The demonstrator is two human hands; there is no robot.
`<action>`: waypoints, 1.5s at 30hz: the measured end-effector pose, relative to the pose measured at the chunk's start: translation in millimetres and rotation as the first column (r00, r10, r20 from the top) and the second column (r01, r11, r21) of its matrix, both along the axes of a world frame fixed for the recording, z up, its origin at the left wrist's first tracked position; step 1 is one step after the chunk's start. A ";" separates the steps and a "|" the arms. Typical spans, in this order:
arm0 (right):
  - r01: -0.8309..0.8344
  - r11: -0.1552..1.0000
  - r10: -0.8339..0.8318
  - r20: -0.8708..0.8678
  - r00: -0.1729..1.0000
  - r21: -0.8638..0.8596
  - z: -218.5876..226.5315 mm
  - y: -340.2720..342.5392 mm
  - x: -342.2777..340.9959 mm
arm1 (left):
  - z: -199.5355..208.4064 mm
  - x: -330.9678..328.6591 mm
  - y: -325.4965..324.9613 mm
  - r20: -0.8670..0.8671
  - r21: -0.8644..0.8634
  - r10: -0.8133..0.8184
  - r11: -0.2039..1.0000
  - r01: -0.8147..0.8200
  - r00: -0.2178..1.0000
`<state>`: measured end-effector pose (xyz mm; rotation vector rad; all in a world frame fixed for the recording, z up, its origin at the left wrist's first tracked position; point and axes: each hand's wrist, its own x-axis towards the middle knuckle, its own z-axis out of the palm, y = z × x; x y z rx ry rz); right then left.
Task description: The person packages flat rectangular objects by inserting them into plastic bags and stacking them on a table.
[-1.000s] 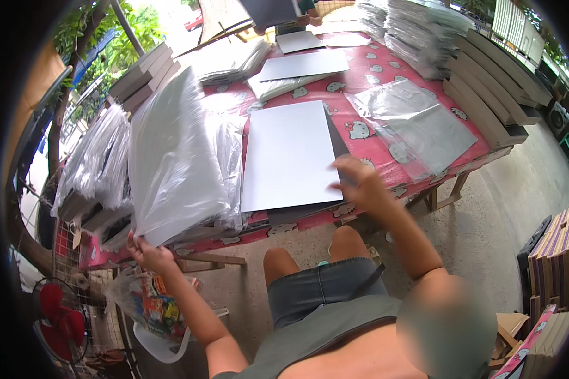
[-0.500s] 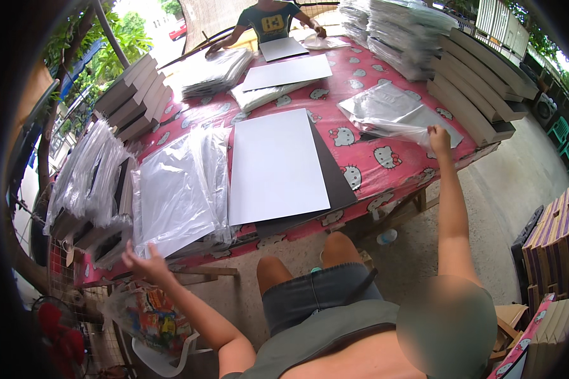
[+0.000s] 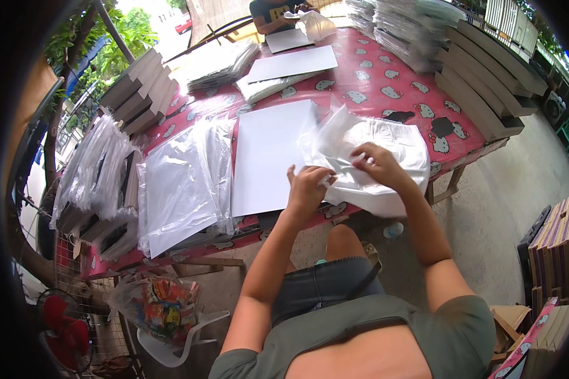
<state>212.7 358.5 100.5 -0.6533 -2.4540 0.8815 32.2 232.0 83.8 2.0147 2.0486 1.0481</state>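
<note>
Evidently the near edge of the table suits the handling: the translucent plastic bag [image 3: 401, 134] is at 3 o'clock of the white sheet [image 3: 265, 155], overlapping its right edge, crumpled and puffed up, its near side hanging over the table's rim. Left hand [image 3: 306, 189] at the bag's lower left; fingertips pinched on a gathered bit of film, one finger sticking out clear. Right hand [image 3: 380, 167] over the bag's middle, fingers curled; blur there, cannot tell whether they grip film or only press on it. Two hands close together probably because film this limp would slump under one. White sheet flat, face bare, square to the body, presumably for easy reach; a sliver of dark sheet [image 3: 267, 220] shows beneath its near edge. At 9 o'clock, just beside it, a pile of bagged sheets [image 3: 182, 183], lying flat, perhaps so the slick plastic does not slide. Farther out that way, plastic-wrapped bundles [image 3: 95, 170]; at 10 o'clock, pale boxes [image 3: 139, 95] in a stepped stack. Toward 12 o'clock a white board [image 3: 294, 64] rests on more plastic, and beyond it a co-worker [image 3: 275, 16] handles another bag [image 3: 317, 26]. Tall plastic stack [image 3: 404, 31] between 1 and 2, long boxes [image 3: 480, 85] at 2, both near the table's edges, which seems to leave the middle of the pink patterned tablecloth [image 3: 373, 79] for handling.
</note>
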 end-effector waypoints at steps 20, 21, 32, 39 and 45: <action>0.067 0.950 -0.238 0.563 0.791 0.306 -32.8 -3.7 -18.6 | -20.7 -45.5 -45.4 0.955 -0.151 0.174 0.982 -0.113 0.242; 0.046 0.964 -0.207 0.631 0.748 0.262 -35.9 -8.9 -15.2 | -16.6 -43.1 -44.3 0.955 -0.152 0.172 0.983 -0.100 0.243; 0.481 0.479 -0.833 0.208 0.512 0.734 -7.3 196.8 54.4 | -16.9 -53.4 -55.7 0.914 -0.129 0.212 0.960 -0.248 0.346; -0.197 0.955 0.226 -0.114 0.968 0.223 -20.7 -59.5 -56.3 | -9.2 -6.3 -48.9 0.942 0.052 0.006 0.985 -0.164 0.334; -0.197 0.957 0.184 -0.081 0.980 -0.212 -9.7 71.6 12.9 | -7.9 -31.6 -115.3 0.839 -0.177 0.186 0.982 -0.065 0.511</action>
